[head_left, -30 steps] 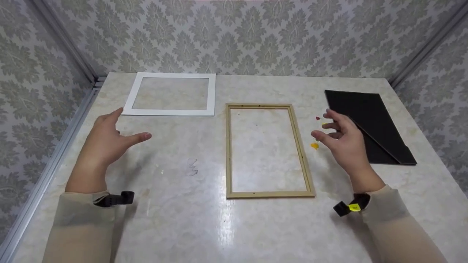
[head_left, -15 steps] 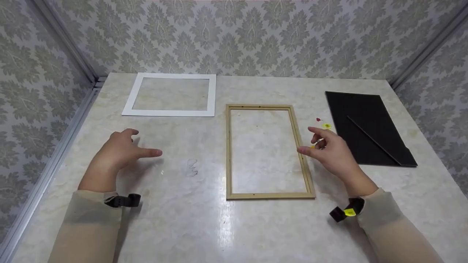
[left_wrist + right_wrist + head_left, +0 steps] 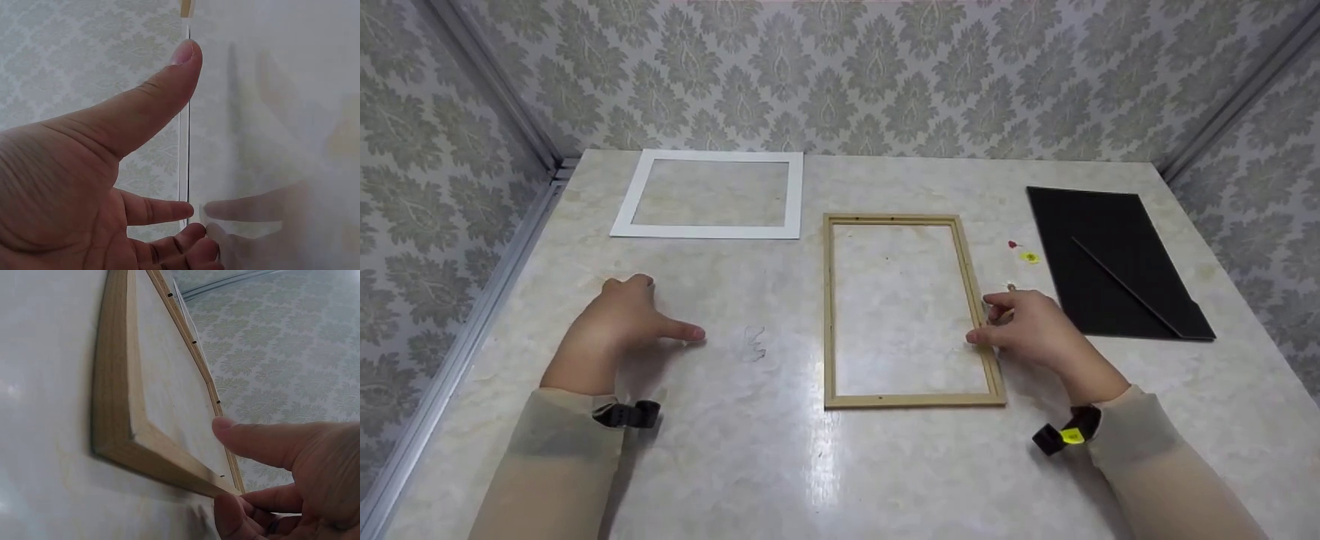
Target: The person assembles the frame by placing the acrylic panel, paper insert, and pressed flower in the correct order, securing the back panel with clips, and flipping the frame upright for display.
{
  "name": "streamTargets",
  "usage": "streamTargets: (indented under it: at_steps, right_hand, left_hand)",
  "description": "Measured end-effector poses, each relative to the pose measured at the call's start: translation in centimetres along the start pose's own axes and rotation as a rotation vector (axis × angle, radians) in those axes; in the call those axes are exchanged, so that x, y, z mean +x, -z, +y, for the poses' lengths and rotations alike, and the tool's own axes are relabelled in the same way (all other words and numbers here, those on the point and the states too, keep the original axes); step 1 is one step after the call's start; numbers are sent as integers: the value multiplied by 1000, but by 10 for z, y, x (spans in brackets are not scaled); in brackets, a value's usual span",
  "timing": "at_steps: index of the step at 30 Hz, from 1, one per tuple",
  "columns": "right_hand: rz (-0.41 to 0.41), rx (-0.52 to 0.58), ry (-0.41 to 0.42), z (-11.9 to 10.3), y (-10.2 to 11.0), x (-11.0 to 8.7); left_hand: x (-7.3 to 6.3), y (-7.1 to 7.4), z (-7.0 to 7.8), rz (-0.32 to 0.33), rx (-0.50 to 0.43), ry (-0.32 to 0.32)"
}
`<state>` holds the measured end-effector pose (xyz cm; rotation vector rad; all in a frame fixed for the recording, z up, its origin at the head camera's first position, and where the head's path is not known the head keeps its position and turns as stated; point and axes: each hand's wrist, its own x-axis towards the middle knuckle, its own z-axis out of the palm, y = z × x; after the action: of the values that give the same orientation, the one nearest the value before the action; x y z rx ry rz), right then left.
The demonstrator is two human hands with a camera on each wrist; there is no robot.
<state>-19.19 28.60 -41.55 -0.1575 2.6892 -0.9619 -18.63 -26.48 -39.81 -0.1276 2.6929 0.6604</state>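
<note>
While the wooden frame lies on the bench, the right grip is spread astride its right rail, the left grip spread well away, and pinching mid-rail should limit twisting

One bare left hand and one bare right hand are showing, two total. One pale wooden rectangular frame, one white rectangular border and one black rectangular board are lying out. One small red piece and one small yellow piece are showing. Two beige sleeves are covering arms; two black wrist-worn devices are showing.
</note>
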Motion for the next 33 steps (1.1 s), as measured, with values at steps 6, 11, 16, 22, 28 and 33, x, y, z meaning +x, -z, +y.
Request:
streamTargets:
  at_steps: [6,11,16,22,28,33]
  right_hand:
    - [-16,-7,7,2,-1,2]
    - [-30,-2,3,2,-2,3]
    - [-43,-9,-8,2,-3,2]
    - [-47,-19,-15,1,-3,2]
    - [-53,-25,-17,1,-1,2]
    - [-55,13,-12,1,3,-1]
  left_hand:
    - [-1,-4,7,2,-20,12]
    - [-2,-8,9,48,20,69]
    - [-2,-10,14,44,26,88]
    - [-3,-10,17,28,-6,90]
    - [-3,-9,12,-5,-50,97]
    - [-5,-3,9,-30,-29,61]
